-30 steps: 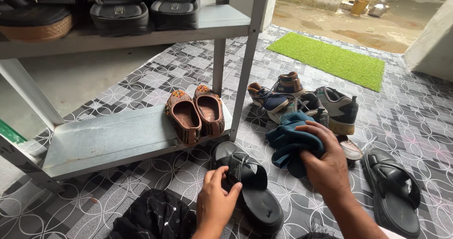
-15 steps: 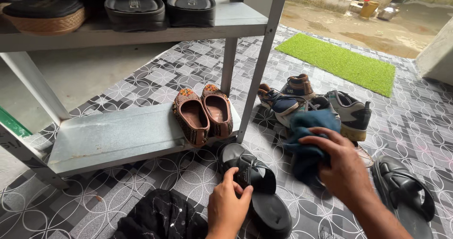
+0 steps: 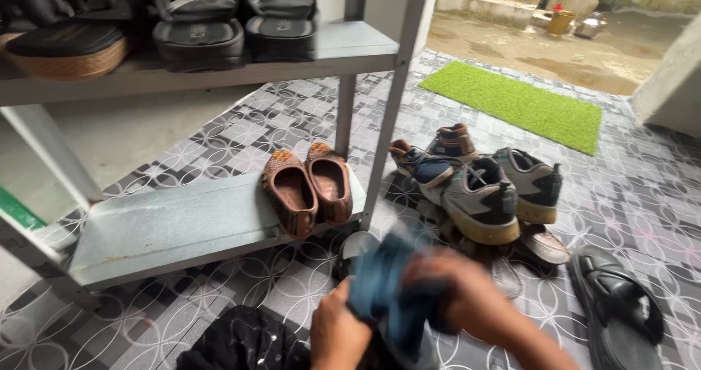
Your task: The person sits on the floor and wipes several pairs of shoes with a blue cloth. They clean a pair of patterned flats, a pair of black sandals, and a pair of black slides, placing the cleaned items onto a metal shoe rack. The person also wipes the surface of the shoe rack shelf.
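Gripping a black sandal [image 3: 358, 247] low on the patterned floor [image 3: 642, 187]: left hand [image 3: 337, 333]. Pressing a blue cloth [image 3: 387, 297] bunched over it: blurred right hand [image 3: 456, 297]. Left, metal rack [image 3: 168, 220] holding brown slippers [image 3: 307, 186]; right, sneakers [image 3: 482, 195], another sandal [image 3: 617, 304], green mat [image 3: 518, 101].

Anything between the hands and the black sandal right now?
Yes. The blue cloth, bunched under the blurred right hand, covers most of the black sandal; only its grey far end shows. The left hand sits beside the cloth; whether it touches the sandal is hidden.
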